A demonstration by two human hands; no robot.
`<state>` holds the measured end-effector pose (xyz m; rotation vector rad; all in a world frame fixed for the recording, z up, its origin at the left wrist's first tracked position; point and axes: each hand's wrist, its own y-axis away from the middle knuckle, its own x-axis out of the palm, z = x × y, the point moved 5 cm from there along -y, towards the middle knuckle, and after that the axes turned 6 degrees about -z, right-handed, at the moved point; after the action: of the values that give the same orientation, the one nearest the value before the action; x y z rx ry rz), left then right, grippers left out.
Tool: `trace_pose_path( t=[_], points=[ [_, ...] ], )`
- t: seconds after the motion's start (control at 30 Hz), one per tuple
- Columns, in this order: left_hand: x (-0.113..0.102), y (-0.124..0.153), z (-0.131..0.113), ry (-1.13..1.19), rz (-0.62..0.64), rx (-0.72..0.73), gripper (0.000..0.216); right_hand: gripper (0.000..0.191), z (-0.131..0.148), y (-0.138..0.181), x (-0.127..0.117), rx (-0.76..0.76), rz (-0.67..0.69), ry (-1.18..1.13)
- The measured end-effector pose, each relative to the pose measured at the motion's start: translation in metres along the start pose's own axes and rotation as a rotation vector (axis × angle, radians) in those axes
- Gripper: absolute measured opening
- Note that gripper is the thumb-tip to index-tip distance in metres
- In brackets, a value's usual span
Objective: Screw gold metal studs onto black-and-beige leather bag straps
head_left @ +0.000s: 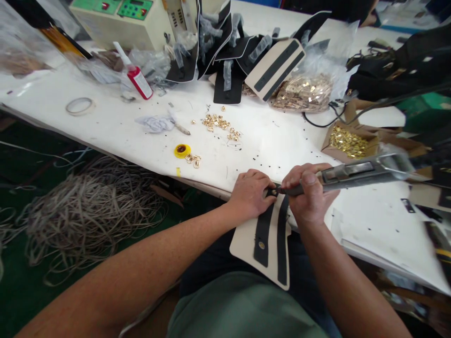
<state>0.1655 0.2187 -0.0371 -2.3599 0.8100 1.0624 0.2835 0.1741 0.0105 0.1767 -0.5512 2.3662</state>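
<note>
My left hand (pixel 251 193) is closed on the upper end of a beige panel (pixel 244 239) with two black strips, its fingers by a small black tab (pixel 271 192) with a round metal fitting. The panel slants down from the table's front edge over my lap. My right hand (pixel 312 192) wraps round a long grey screwdriver-like tool (pixel 362 172). This tool lies nearly level, its narrow end at the black tab and its wide end to the right. A brass-coloured stud (pixel 261 245) shows low on one strip. My fingers partly hide the contact point.
Small gold fittings (pixel 215 122) lie on the white table (pixel 158 150), near a yellow ring-shaped holder (pixel 182 150). Behind are a red bottle (pixel 140 83), stacked black panels (pixel 227 87), and a bag of metal parts (pixel 303 91). A cardboard box (pixel 329 145) holds gold pieces.
</note>
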Motion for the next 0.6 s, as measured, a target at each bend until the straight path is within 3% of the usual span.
trace_pose_path(
  t=[0.13,0.37,0.6],
  points=[
    [0.0,0.0,0.0,0.0,0.006,-0.008,0.026,0.029,-0.002,-0.002,0.001,-0.006,0.005,0.01],
    [0.004,-0.001,0.003,-0.058,-0.021,0.008,0.025,0.035,-0.019,-0.012,0.006,0.083,0.181,0.239],
    [0.003,-0.001,0.003,-0.086,-0.045,-0.023,0.024,0.036,-0.01,-0.013,0.016,0.163,0.235,0.373]
  ],
)
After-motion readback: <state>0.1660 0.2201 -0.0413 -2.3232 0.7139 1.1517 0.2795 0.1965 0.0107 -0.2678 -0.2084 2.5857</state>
